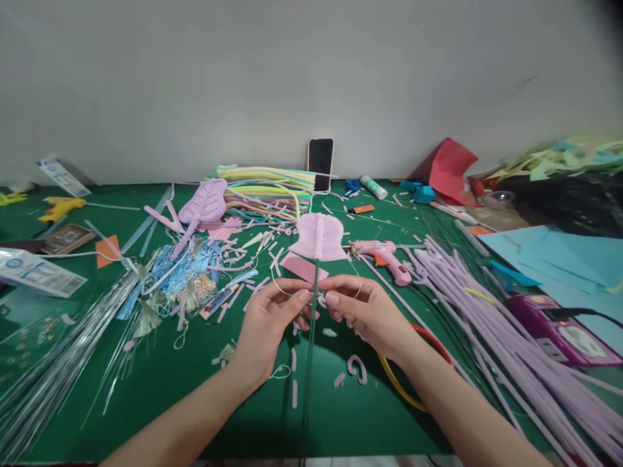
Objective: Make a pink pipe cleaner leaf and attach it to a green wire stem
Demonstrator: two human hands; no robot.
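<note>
A lilac fan-shaped piece made of pipe cleaners (320, 237) stands upright on a thin dark green stem (312, 344) in front of me. A thin pale cord (275, 280) loops out on both sides of the stem below it. My left hand (277, 308) is closed in a pinch on the cord, just left of the stem. From the right side, my right hand (363, 308) also pinches the cord, with its fingertips close to the left ones. A small lilac bit (321, 300) shows between the hands. The fingers partly hide where cord and stem meet.
A pink glue gun (384, 256) lies right of the fan, near long lilac pipe cleaners (467, 324) and a purple power strip (559, 331). Blue tassels (189, 272), a lilac leaf (204, 204) and clear rods (63, 363) lie left. A phone (320, 162) leans at the back.
</note>
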